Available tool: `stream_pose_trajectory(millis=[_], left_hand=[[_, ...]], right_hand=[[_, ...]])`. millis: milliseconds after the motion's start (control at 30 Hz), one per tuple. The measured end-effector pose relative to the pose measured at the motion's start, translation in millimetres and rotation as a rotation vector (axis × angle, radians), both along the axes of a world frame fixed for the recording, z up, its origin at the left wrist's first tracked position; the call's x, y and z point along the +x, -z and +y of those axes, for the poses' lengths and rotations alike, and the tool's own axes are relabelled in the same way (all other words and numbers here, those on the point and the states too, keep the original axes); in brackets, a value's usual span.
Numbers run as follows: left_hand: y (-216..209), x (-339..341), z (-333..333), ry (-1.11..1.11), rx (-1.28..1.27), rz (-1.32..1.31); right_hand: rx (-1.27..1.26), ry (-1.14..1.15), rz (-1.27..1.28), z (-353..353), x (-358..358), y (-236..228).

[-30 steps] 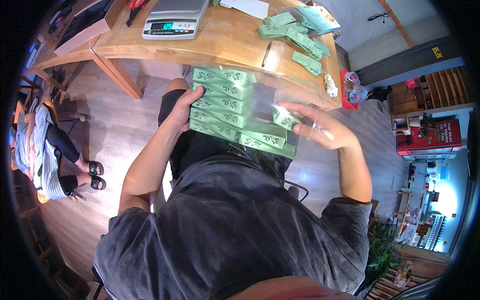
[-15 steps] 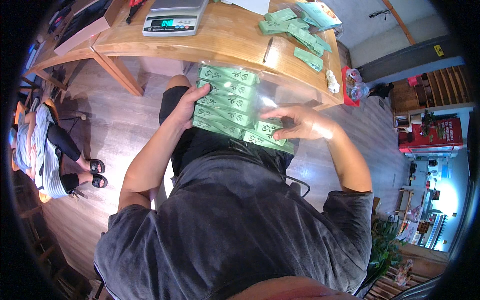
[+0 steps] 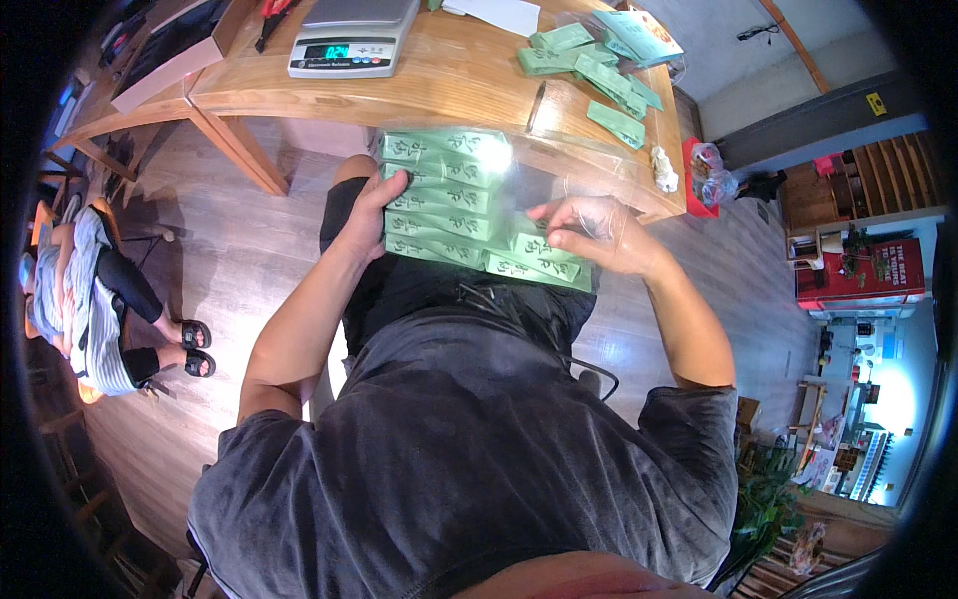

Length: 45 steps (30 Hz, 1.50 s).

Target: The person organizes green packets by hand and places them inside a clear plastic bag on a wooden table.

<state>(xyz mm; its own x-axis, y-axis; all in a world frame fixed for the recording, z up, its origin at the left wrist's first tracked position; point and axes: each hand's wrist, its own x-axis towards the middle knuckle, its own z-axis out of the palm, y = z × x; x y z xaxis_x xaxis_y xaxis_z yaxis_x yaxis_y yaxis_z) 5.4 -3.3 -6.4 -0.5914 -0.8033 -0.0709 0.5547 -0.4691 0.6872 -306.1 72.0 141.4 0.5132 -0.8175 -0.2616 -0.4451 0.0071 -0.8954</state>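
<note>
Above my lap I hold a clear plastic bag (image 3: 519, 190) with flat pale-green packets (image 3: 439, 200) stacked in a column, dark lettering on each. My left hand (image 3: 375, 212) grips the bag and packets at their left edge, thumb on top and the other fingers hidden underneath. My right hand (image 3: 599, 236) has reached into the bag's right side, with clear film over its knuckles. Its thumb and forefinger close on a green packet (image 3: 529, 243) at the lower right. Another green packet (image 3: 521, 267) lies just below that one, beside the column.
Ahead is a wooden table (image 3: 449, 95) bearing a digital scale (image 3: 351, 40), a pen (image 3: 537, 105), loose green packets (image 3: 599, 75) and crumpled tissue (image 3: 664, 168). A red bin (image 3: 699, 180) stands by its right end. A seated person (image 3: 100, 290) is at the left.
My right hand has drawn its fingers together at the lower-right packets, and the packets there have shifted. The bag has tilted slightly, with glare now on its top packets. The scale's reading has changed.
</note>
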Motion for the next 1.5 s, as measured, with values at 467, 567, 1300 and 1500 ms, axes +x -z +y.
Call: stream_pose_trajectory(millis=[467,567,1300,1500], left_hand=[[-19,-3,8,-0.073,-0.028,0.058],[-18,-2,9,-0.066,-0.001,0.049],[-11,1,4,-0.172,0.101,0.147],[-19,-1,11,-0.203,0.083,0.109]], right_hand=[[-0.042,-0.265,-0.122,0,-23,-14],[-0.043,-0.324,-0.132,-4,-7,-11],[-0.224,0.554,-0.274,51,-24,-47],[-0.174,0.462,-0.214,44,-20,-48]])
